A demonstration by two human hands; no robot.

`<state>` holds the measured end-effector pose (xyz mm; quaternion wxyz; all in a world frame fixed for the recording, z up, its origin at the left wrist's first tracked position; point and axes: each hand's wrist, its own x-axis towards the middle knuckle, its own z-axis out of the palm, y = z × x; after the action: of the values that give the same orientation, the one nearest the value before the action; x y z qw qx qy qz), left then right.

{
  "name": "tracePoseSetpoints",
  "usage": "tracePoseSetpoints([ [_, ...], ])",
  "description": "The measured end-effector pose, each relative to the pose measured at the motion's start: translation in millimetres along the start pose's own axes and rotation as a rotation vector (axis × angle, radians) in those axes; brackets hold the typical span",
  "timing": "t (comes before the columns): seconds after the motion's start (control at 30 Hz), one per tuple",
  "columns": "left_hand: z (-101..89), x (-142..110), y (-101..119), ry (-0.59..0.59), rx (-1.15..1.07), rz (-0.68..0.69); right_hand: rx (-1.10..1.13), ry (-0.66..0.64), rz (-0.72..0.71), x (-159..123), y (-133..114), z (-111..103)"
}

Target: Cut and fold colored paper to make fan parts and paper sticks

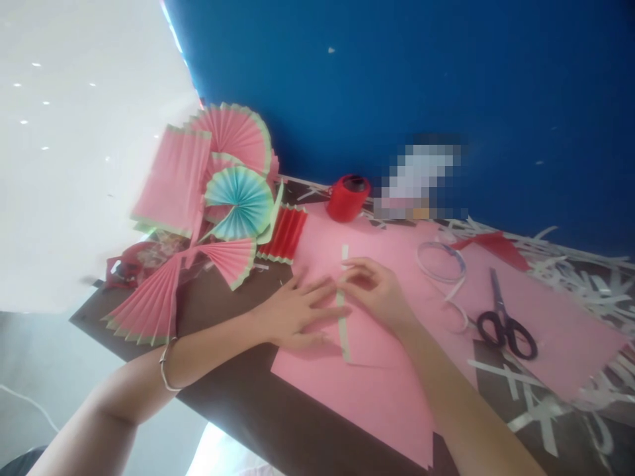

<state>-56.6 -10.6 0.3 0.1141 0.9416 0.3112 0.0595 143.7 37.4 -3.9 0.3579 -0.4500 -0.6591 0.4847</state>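
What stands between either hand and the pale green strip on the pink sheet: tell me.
Nothing visible. Fingers of the left hand lie across the pale green strip on the pink sheet, and the right hand's fingertips are at its upper part. The scissors lie clear, beyond the right forearm.

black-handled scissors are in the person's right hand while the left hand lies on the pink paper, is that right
Not quite: the head view shows the black-handled scissors lying apart, to the right of the right hand. The left hand does lie on the pink paper.
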Motion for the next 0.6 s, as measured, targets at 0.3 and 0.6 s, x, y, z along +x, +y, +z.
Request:
tracePoseSetpoints([
  [0.3, 1.2, 1.0, -0.2, -0.008, -0.022, -0.008, 0.084, 0.022, 0.021, 0.0, -2.2, -3.0],
  [0.6, 3.3, 0.8, 0.1, 0.033, -0.059, -0.023, 0.043, 0.077, 0.032, 2.6, -1.3, -2.3],
])
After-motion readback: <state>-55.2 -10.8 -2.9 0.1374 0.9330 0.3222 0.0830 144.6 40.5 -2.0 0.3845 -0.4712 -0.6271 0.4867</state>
